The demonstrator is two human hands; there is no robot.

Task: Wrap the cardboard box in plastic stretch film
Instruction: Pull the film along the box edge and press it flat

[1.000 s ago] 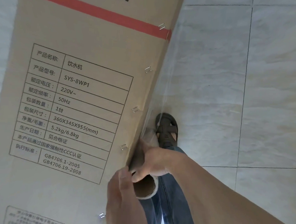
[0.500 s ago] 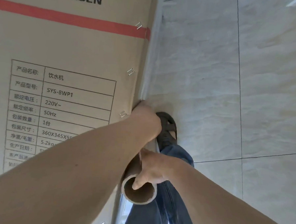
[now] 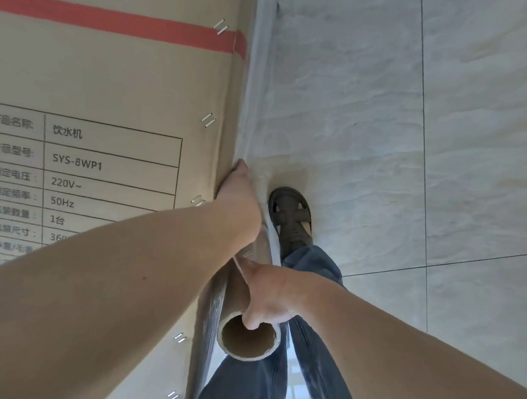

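Cardboard box (image 3: 110,78) stands upright on the tiled floor (image 3: 381,144), corner edge right at both grips. Stretch film roll (image 3: 245,293) runs along that edge; right hand (image 3: 269,297) grip curls round its tube end. Left hand (image 3: 241,198), beyond it, presses film (image 3: 258,107) to the corner, finger state unclear. Sandal (image 3: 292,216) just beside.

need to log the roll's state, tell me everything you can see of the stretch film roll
The stretch film roll is a brown cardboard tube with a hollow open end facing the camera, carrying thin clear film that looks glossy and streaked. It lies tilted along the cardboard box corner edge. The right hand grips it near the open end, thumb at the rim; the left hand rests on its far part against the box edge. Film stretches on along that edge. Its far end is hidden.
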